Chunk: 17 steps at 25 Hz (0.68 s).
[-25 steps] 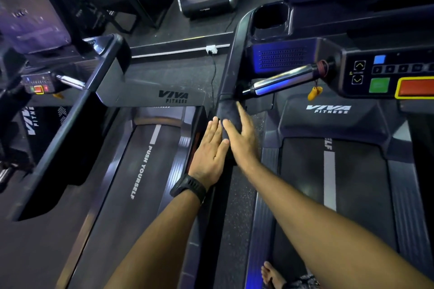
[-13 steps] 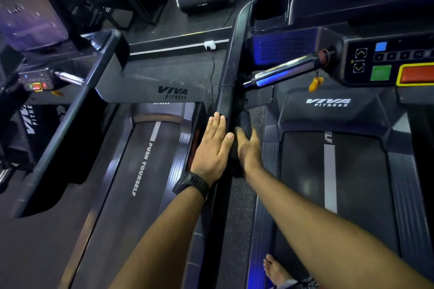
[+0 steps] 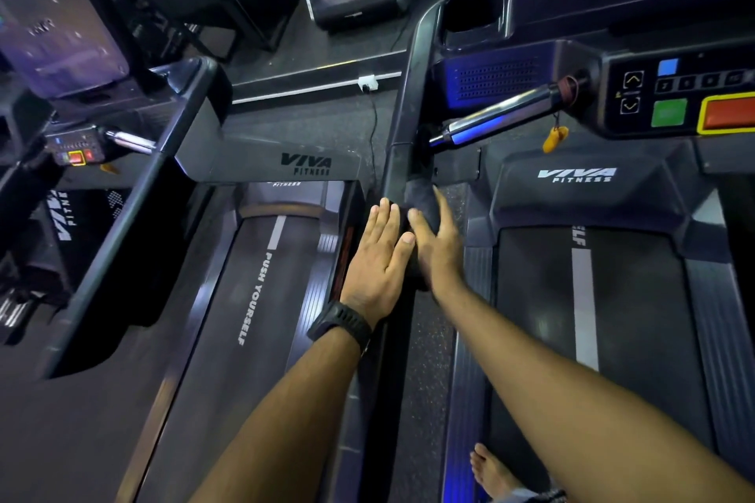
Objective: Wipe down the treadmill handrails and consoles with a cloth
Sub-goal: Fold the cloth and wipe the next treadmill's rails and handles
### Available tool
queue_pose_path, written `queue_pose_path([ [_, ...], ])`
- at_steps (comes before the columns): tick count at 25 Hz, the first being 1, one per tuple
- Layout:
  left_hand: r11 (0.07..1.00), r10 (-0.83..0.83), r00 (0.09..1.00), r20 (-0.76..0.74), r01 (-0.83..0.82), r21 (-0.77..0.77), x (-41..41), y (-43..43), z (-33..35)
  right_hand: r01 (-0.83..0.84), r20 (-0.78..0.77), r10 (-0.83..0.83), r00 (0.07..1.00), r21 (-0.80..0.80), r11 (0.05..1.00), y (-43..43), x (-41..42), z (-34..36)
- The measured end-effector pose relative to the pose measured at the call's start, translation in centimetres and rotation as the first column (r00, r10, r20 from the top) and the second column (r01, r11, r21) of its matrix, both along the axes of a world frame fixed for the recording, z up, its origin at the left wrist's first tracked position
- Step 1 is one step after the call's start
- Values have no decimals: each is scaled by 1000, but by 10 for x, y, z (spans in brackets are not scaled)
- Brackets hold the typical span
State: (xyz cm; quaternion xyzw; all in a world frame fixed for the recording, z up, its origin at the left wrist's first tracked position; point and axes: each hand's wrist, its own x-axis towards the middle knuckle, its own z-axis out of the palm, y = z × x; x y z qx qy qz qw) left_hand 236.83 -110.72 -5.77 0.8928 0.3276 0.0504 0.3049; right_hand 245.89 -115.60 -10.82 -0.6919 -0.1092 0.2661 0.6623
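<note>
Dark gym flooring is seen behind the handrail at frame centre, where a cloth is pressed between the left hand and right hand, each grip flat with straight fingers, so the unpinched cloth could be slid off and dropped.

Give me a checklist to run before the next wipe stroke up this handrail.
1. Dark cloth draped over the black treadmill handrail: ok.
2. Left hand flat on the rail's left side: ok.
3. Right hand flat on the cloth: ok.
4. Rail ahead bare up to the black cup holder: ok.
5. Cloth clean and damp: cannot tell.
</note>
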Motion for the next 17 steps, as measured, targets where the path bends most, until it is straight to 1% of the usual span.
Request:
queue_pose_path([
  [2, 1000, 5, 1000, 0, -5, 17, -3, -3, -1, -3, -198, -9, 980, -62, 998, -3, -2, -7],
  [3, 1000, 0, 1000, -1, 0, 25, -3, -5, -2, -14, -146, -1, 989, -102, 995, -9, -11, -5],
  [4, 1000, -6, 1000, 1, 6, 29, -4, -6, -1, -24, -62, 19, 998, -82, 996, -16, -22, 2],
  [6, 999, -14, 1000, 11, 13, 35, -5, -5, -2, -22, 118, 20, 993, 20, 1000, -17, -27, 6],
  [7, 999, -12, 1000, 12, 12, 35, -5, -4, -2, -30, 128, 25, 992, 36, 999, -11, -15, 3],
  [9, 1000, -5, 1000, 2, 4, 31, -7, -7, -2, 4, -115, -4, 993, -1, 1000, -10, -7, 1],
  [10, 999, -7, 1000, -5, 7, 36, -9, -10, -2, -10, -240, 2, 971, -30, 1000, -15, -12, -1],
  [11, 999, -11, 1000, -10, 12, 42, -11, -12, -2, -36, -235, 22, 972, -56, 998, -24, -25, 0],
  [12, 999, -17, 1000, -8, 17, 49, -13, -13, -1, -57, -134, 51, 990, -41, 998, -33, -41, 9],
  [13, 998, -19, 1000, 4, 19, 54, -14, -12, 0, -42, -8, 42, 999, -10, 999, -37, -52, 11],
  [14, 999, -12, 1000, 16, 11, 50, -14, -11, 0, -15, 79, 12, 997, 40, 999, -35, -52, 10],
  [15, 999, -2, 1000, 24, 1, 42, -13, -11, 0, -12, 99, 9, 995, 35, 999, -26, -39, 1],
  [16, 999, 5, 1000, 22, -6, 35, -14, -11, -1, -11, -23, 11, 1000, 5, 1000, -21, -28, 0],
  [17, 1000, 10, 1000, 17, -11, 27, -15, -14, 0, -14, -177, 4, 984, -52, 999, -18, -25, -3],
])
